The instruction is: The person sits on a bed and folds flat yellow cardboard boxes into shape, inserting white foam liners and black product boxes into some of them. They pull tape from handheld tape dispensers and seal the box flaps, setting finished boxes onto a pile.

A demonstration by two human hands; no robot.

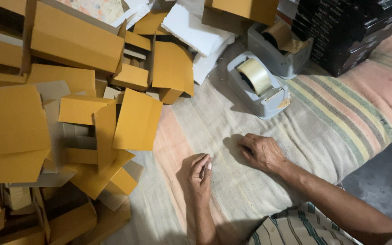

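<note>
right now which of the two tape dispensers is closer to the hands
The front grey tape dispenser with the pale clear roll is closer, just above the right hand. The other dispenser, loaded with brown tape, sits farther back beside the black boxes.

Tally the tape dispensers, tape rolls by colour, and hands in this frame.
Grey tape dispensers: 2, nearer, farther
Clear tape roll: 1
Brown tape roll: 1
Hands on the striped cloth: 2, left hand, right hand, both empty
Total: 6
</note>
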